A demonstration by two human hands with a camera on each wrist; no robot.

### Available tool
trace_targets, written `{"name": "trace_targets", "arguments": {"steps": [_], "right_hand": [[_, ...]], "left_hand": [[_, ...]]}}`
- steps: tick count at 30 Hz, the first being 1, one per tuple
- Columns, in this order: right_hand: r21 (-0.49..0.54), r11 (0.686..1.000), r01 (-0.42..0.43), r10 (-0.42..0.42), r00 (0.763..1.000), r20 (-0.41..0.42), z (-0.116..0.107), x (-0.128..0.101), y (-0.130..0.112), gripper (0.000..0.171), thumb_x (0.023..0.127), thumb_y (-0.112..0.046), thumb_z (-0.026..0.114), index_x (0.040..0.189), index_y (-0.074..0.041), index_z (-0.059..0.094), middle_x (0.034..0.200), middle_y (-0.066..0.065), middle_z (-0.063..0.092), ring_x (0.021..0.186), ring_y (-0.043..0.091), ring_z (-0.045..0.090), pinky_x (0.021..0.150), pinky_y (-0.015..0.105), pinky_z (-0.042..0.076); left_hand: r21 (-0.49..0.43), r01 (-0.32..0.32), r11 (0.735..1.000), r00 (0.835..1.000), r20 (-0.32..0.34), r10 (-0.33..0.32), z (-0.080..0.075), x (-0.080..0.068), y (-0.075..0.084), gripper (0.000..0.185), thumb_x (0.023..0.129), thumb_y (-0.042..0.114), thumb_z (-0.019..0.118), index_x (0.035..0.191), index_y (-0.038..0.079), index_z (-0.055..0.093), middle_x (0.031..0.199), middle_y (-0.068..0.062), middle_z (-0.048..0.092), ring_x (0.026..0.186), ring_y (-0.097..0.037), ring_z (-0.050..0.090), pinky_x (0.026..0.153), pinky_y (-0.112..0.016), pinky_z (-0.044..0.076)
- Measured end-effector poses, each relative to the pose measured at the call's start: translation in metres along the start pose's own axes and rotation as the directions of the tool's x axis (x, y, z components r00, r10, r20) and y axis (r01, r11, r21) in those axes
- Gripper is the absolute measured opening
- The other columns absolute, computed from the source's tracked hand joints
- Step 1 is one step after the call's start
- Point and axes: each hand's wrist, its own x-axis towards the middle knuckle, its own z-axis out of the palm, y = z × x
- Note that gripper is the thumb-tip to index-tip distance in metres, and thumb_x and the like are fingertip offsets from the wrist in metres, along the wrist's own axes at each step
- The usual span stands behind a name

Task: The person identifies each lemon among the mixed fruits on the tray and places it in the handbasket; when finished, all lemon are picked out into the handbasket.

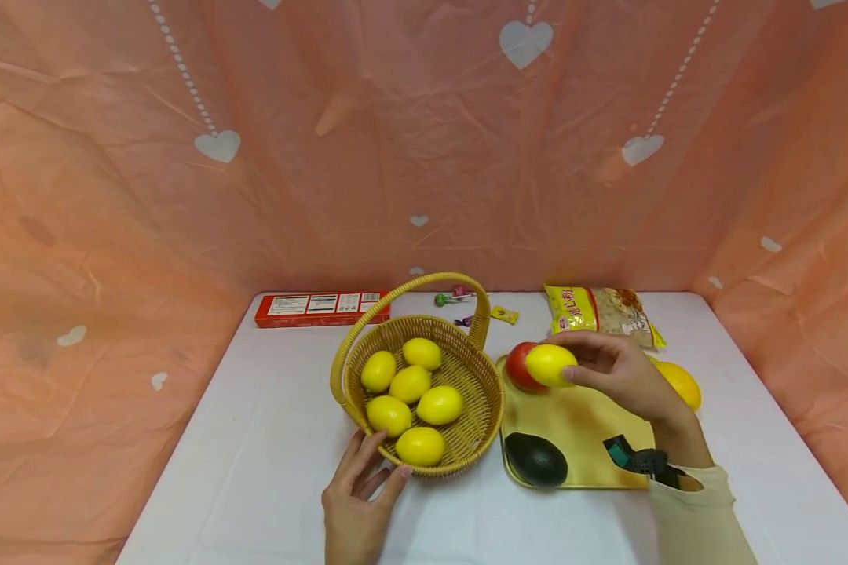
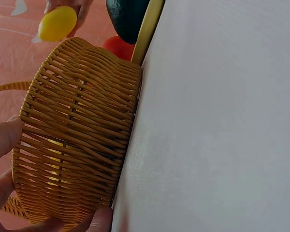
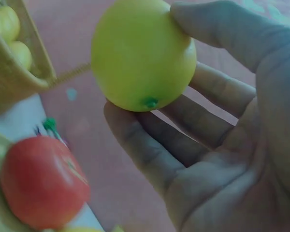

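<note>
My right hand [image 1: 611, 373] pinches a yellow lemon [image 1: 551, 366] between thumb and fingertips, above the far left of a gold tray [image 1: 586, 439]. In the right wrist view the lemon [image 3: 142, 58] shows its green stem end. Behind it on the tray lies a red, tomato-like fruit [image 1: 523, 369]; a dark green avocado [image 1: 535, 460] lies at the near left corner. My left hand [image 1: 360, 490] holds the near side of a wicker basket [image 1: 491, 392], fingers at its rim and lower wall. Several lemons [image 1: 410, 384] lie inside the basket.
An orange-yellow fruit [image 1: 678, 384] sits at the tray's right, partly behind my right wrist. Along the back stand a red box [image 1: 321, 308], small sweets [image 1: 504, 315], a lollipop [image 1: 444, 299] and a yellow food packet [image 1: 601, 314]. The basket's tall handle [image 1: 403, 290] arches upward.
</note>
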Motion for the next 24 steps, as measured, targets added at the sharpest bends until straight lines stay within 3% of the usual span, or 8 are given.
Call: {"name": "trace_targets", "arguments": {"steps": [9,13,17,24], "right_hand": [[0.021,1.000,0.022,-0.026,0.974,0.225,0.038,0.018,0.004,0.039,0.104,0.000,0.072,0.142,-0.003,0.070,0.137,0.017,0.073,0.110,0.020,0.076,0.097,0.029,0.067],[-0.001,0.999,0.038,-0.037,0.957,0.287,0.053,0.022,0.006,0.040,0.103,-0.004,0.075,0.143,-0.005,0.071,0.137,0.013,0.075,0.112,0.018,0.075,0.100,0.030,0.066],[-0.095,0.992,0.085,-0.051,0.948,0.315,0.071,0.026,0.005,0.041,0.101,-0.012,0.080,0.142,-0.011,0.073,0.137,0.003,0.077,0.123,0.016,0.072,0.108,0.028,0.062],[-0.267,0.947,0.180,-0.084,0.939,0.334,0.101,0.031,-0.002,0.039,0.100,-0.024,0.083,0.138,-0.015,0.076,0.136,0.000,0.077,0.127,0.021,0.072,0.109,0.034,0.063]], "left_hand": [[0.011,0.005,1.000,1.000,0.007,-0.005,-0.001,0.000,0.000,0.058,0.088,0.013,0.095,0.142,0.018,0.075,0.170,-0.027,0.043,0.133,-0.042,0.069,0.100,-0.034,0.066],[0.011,-0.002,1.000,1.000,0.006,0.002,0.000,0.000,0.000,0.058,0.087,0.012,0.095,0.142,0.017,0.075,0.169,-0.027,0.043,0.133,-0.042,0.069,0.100,-0.035,0.066],[0.006,-0.001,1.000,1.000,0.004,0.001,0.000,0.000,0.000,0.058,0.087,0.011,0.094,0.142,0.017,0.075,0.169,-0.027,0.043,0.133,-0.042,0.069,0.100,-0.035,0.066],[0.009,0.006,1.000,1.000,0.007,-0.006,-0.001,0.000,0.000,0.057,0.088,0.016,0.094,0.142,0.019,0.075,0.170,-0.027,0.042,0.133,-0.042,0.069,0.100,-0.035,0.066]]}}
